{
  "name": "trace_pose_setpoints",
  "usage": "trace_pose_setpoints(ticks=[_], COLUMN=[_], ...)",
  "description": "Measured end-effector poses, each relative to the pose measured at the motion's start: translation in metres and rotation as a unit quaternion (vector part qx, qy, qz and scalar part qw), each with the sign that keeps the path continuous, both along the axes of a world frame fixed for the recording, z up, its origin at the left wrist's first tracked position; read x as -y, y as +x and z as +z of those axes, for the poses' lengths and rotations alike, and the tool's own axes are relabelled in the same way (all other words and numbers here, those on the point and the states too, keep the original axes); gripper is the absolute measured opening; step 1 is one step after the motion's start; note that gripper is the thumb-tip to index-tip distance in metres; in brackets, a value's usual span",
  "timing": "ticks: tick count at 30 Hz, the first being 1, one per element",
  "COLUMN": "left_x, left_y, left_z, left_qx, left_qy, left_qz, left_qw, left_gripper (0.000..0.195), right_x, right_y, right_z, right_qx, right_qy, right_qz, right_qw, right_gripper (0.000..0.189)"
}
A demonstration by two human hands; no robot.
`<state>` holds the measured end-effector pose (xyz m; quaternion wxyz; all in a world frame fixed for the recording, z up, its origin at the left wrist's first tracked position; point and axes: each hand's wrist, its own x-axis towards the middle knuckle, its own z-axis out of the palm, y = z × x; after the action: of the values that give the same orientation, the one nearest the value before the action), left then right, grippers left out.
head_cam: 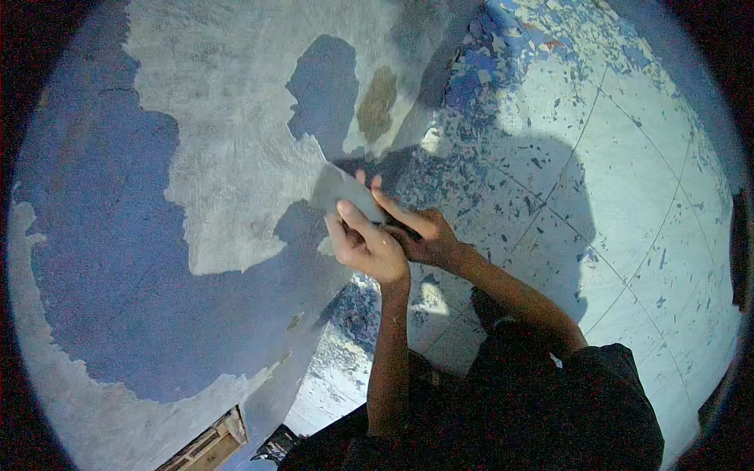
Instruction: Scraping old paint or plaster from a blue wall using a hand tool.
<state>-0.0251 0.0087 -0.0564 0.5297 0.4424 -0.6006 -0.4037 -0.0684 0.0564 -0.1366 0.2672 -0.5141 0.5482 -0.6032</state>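
Note:
A broad, flat scraper (360, 197) with a pale blade and a dark handle lies against the peeling wall, its far edge at a border of the blue paint. My right hand (433, 235) holds the dark handle, with fingers stretched along the blade's far side. My left hand (371, 250) grips the tool from the near side, its thumb on the blade; part of the handle is hidden between the hands. Blue paint (118, 265) remains in ragged patches on the wall, with bare grey-white plaster (224, 147) beside it.
Paint flakes (465, 165) lie thickly on the tiled floor (636, 235) along the wall's foot and thinly farther right. A wooden frame (209, 444) and a dark object (277, 444) are at the bottom left. My shadow falls over the floor and wall.

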Motion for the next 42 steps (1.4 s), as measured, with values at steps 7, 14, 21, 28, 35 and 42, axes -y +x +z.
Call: trace_pose_setpoints(ticks=[7, 14, 21, 28, 35, 42], left_x=[-0.001, -0.002, -0.002, -0.001, -0.001, 0.001], left_y=[0.000, 0.001, -0.002, 0.009, 0.001, -0.006], left_z=[-0.012, -0.009, 0.002, -0.009, -0.016, 0.008], left_qx=[-0.031, -0.003, -0.014, -0.003, 0.004, 0.014], left_qy=[-0.001, 0.017, 0.039, 0.020, 0.028, 0.008], left_qz=[-0.015, 0.004, -0.011, 0.016, -0.022, -0.003], left_qw=[0.999, 1.000, 0.999, 1.000, 0.999, 1.000], left_gripper=[0.033, 0.033, 0.035, 0.032, 0.030, 0.032], right_x=[0.000, -0.002, 0.003, -0.005, -0.004, 0.002], right_y=[0.002, 0.000, 0.003, 0.005, 0.002, -0.006], right_z=[-0.009, -0.002, -0.007, -0.004, -0.016, 0.012], right_qx=[0.013, 0.012, 0.000, -0.011, 0.001, 0.031], right_qy=[-0.011, 0.043, -0.002, 0.056, 0.078, 0.014], right_qz=[-0.026, 0.004, -0.026, 0.030, 0.007, 0.015], right_qw=[1.000, 0.999, 1.000, 0.998, 0.997, 0.999], right_gripper=[0.059, 0.058, 0.058, 0.061, 0.062, 0.063])
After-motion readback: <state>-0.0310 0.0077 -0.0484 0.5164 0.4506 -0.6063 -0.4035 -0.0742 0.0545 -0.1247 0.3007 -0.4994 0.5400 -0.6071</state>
